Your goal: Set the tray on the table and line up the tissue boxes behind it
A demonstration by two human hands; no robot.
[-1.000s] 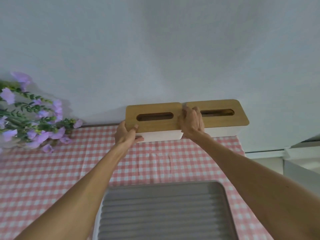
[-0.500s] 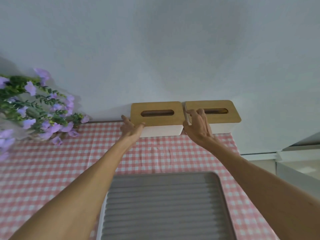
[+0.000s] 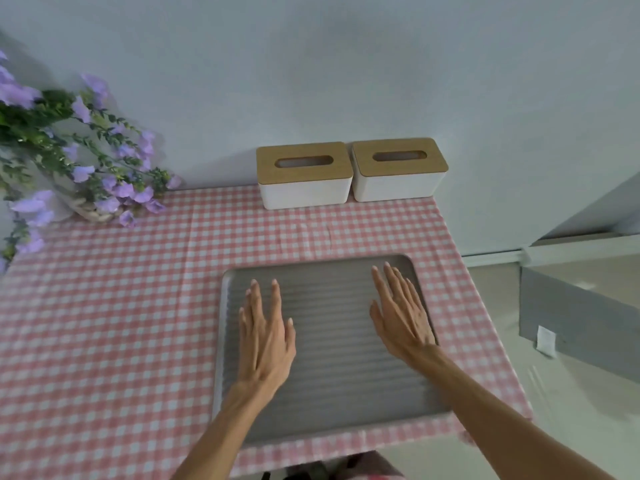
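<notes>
Grey ribbed tray (image 3: 329, 358) lies flat on the table, on the pink-and-white checked cloth (image 3: 104, 323), toward the near right part of the table. Left hand (image 3: 265, 336) is spread flat over the tray's left half, fingers extended, holding nothing. Right hand (image 3: 403, 311) is likewise flat and empty over the right half, fingertips near the far right corner. Whether the palms press the surface or hover just above it cannot be told from this angle.

Two tissue boxes stand behind the tray against the wall, well apart from it: left box (image 3: 304, 178) and right box (image 3: 398, 171), side by side, nearly touching, wooden lids up. Purple flowers (image 3: 79, 157) sit at far left.
</notes>
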